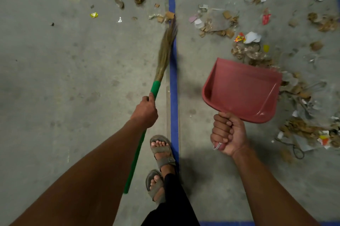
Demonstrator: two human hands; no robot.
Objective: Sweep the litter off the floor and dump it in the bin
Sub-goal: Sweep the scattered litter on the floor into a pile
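The floor [73, 78] is grey concrete, hard and a little rough, with a blue tape line [173, 97] that runs away from the person's sandals [162, 152]. Such a surface probably lets dry scraps slide, but fine bits may catch in its grain.

The litter [257, 51] lies spread over the far and right part of the floor: brown dry leaves, pieces of cardboard, white torn paper, clear plastic film and some bright wrappers. All of it looks very light and loose, so a strong stroke would likely scatter it; short, gentle strokes seem better.

The dustpan [242, 89] is red plastic, smooth, stiff and shallow, with a raised back wall. The right hand [228, 133] is clenched around its handle and holds it above the floor, just beside the litter. It looks empty.

The broom [166, 47] has a soft bundle of dry grass, flexible at the tip, on a thin green stick. The left hand [146, 111] grasps the stick near the bundle, which gives good control. The tip is near the scraps by the tape.

No bin is in view.
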